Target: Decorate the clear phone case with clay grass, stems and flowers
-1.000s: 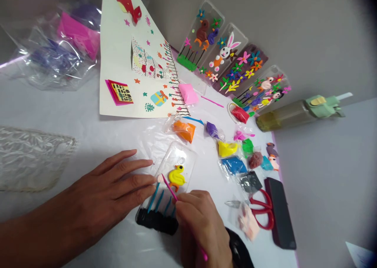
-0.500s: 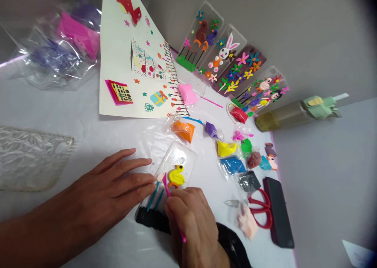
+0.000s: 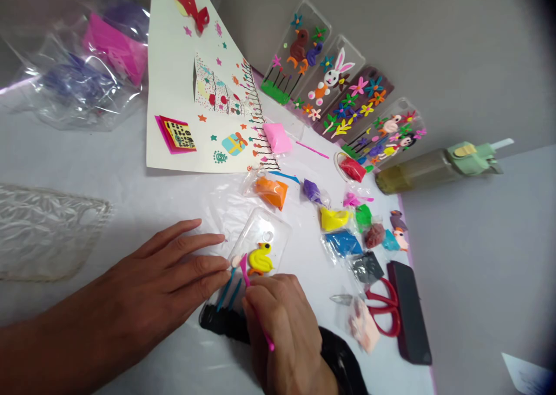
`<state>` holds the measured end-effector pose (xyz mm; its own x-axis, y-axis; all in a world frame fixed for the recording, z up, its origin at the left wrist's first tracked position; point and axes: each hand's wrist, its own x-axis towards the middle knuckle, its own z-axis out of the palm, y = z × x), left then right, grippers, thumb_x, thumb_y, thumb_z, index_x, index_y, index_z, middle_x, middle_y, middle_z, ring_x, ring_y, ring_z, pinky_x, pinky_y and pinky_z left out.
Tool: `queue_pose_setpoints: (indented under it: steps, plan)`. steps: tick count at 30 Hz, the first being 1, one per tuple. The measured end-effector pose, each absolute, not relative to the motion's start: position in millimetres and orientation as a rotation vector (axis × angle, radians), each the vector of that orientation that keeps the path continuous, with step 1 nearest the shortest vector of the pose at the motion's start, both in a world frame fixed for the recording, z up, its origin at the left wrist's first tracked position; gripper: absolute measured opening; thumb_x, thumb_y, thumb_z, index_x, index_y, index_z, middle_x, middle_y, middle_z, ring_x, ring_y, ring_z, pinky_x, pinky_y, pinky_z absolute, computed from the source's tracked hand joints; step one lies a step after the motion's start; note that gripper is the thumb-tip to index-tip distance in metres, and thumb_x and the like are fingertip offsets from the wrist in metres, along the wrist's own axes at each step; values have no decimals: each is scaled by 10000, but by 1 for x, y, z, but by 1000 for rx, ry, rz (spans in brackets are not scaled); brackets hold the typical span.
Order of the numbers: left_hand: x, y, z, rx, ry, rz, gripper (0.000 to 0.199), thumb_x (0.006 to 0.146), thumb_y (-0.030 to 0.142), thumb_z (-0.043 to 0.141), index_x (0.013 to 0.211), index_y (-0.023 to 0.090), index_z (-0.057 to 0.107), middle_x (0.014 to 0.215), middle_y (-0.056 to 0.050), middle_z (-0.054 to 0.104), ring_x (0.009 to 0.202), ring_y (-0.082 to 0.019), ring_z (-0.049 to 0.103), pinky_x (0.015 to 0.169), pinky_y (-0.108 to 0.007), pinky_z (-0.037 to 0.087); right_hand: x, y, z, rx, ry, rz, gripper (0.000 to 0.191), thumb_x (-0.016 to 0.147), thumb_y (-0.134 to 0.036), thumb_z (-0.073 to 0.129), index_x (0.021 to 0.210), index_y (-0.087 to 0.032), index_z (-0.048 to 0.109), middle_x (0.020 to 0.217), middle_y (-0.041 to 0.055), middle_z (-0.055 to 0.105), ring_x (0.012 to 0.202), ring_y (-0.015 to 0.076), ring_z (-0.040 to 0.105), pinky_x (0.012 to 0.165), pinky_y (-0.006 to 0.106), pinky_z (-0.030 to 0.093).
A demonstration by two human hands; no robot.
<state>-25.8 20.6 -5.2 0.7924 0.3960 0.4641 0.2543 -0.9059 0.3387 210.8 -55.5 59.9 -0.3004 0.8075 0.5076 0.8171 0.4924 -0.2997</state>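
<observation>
A clear phone case (image 3: 278, 236) lies on the white table, decorated with a yellow clay duck (image 3: 259, 258), thin blue clay stems (image 3: 235, 293) and a black clay band (image 3: 223, 321) at its lower end. My right hand (image 3: 284, 325) grips a pink clay modelling tool (image 3: 244, 267), its tip between the duck and a small pale pink clay piece (image 3: 236, 260) atop one stem. My left hand (image 3: 182, 273) is stretched flat, fingers apart, with fingertips at the case's left edge beside that piece. Part of the black band is hidden behind my right hand.
Bagged clay lumps, including orange (image 3: 271, 192), yellow (image 3: 334, 218) and blue (image 3: 343, 243), lie beyond the case. Red-handled scissors (image 3: 386, 308) rest by a dark box (image 3: 409, 314). Decorated cases (image 3: 334, 85) lean on the wall near a bottle (image 3: 417, 172). Another clear case (image 3: 47, 233) lies left.
The two hands, the pink tool and the case stay in almost the same place. Only a very slight shift of the view shows.
</observation>
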Motion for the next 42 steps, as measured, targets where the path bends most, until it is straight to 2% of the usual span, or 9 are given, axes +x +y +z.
queue_pose_setpoints:
  steps: [8,15,21,24,28,30,34,39,42]
  plan:
    - [-24,23,-4,2713,474,812,360,1158,149,536,1442,214,747,1413,8,814,1591,-212,512,1496,-400,55,212,-55,62,-1314,-2211,-4,246,1163,-81,450,1142,-148,687,861,88,789,735,215,710,669,333,632]
    - [-22,16,-7,2670,510,854,369,1199,202,458,1402,213,766,1389,-13,805,1613,-224,479,1498,-430,61,208,-54,63,-1298,-2280,-42,316,1157,-54,391,1117,-131,694,839,93,761,717,225,668,677,356,594]
    - [-26,19,-7,2761,469,782,419,1162,143,461,1471,208,737,1433,6,799,1626,-229,456,1495,-448,46,206,-59,63,-1349,-2127,-14,288,1178,-95,429,1098,-187,691,748,37,709,663,212,644,604,332,556]
    - [-23,15,-7,2717,484,805,399,1179,167,455,1444,207,750,1414,-1,802,1596,-228,485,1488,-435,56,204,-61,65,-1376,-2126,-9,290,1177,-84,427,1081,-188,680,777,49,732,694,214,673,634,335,576]
    - [-18,8,-7,2578,620,860,357,1234,315,461,1382,234,775,1361,-3,817,1541,-223,544,1484,-422,91,201,-61,66,-1408,-2146,-23,308,1198,-101,406,1065,-182,672,832,67,767,725,207,695,676,334,590]
    - [-18,8,-6,2602,576,840,349,1226,286,469,1400,232,767,1380,4,812,1542,-224,544,1485,-421,85,200,-61,66,-1406,-2147,-25,321,1203,-102,398,1067,-181,678,833,63,771,723,203,692,678,333,589]
    - [-20,12,-5,2660,532,829,405,1158,121,458,1412,215,760,1384,8,810,1543,-220,551,1491,-411,86,199,-60,64,-1393,-2160,-51,305,1194,-91,419,1073,-165,689,833,65,766,741,210,685,693,335,591]
    - [-24,17,-7,2737,473,828,355,1175,200,481,1376,204,774,1368,-10,813,1569,-235,518,1503,-439,47,197,-57,66,-1389,-2272,-94,398,1195,-65,334,1100,-144,712,833,71,770,769,227,718,804,361,609]
    - [-24,19,-8,2786,442,809,353,1187,229,484,1391,211,771,1381,-9,810,1573,-242,513,1504,-452,34,197,-55,67,-1364,-2324,-105,438,1186,-42,310,1061,-148,716,775,54,739,714,218,689,772,355,608]
